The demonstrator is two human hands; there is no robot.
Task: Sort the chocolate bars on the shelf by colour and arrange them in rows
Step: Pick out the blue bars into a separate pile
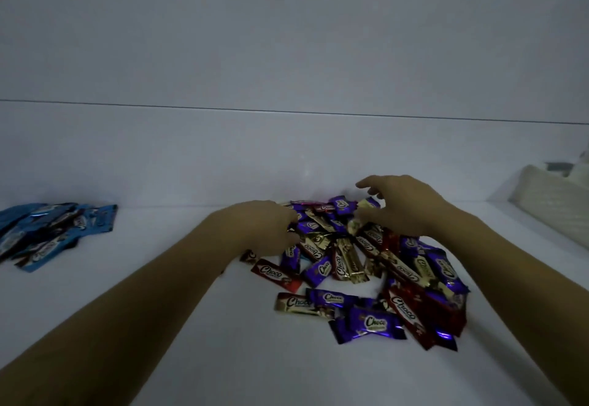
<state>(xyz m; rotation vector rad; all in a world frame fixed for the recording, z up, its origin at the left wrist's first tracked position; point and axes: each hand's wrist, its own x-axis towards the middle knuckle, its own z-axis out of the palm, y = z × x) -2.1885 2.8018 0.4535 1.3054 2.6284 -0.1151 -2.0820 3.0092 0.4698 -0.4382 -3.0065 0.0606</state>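
Observation:
A loose heap of purple, gold and red Choco bars (350, 265) lies on the white shelf (178, 335), right of centre. My left hand (264, 225) reaches into the heap's far left edge with its fingers curled down around a purple bar (306, 226). My right hand (403, 206) hovers over the heap's far right part. Its fingers are spread and bent, and their tips come close to a gold bar (366, 206). A separate group of blue bars (54, 230) lies at the far left of the shelf.
The shelf's white back wall (287, 157) rises just behind the heap. A white ribbed container (554, 208) stands at the right edge. Bare shelf surface runs between the blue bars and the heap, and in front of both.

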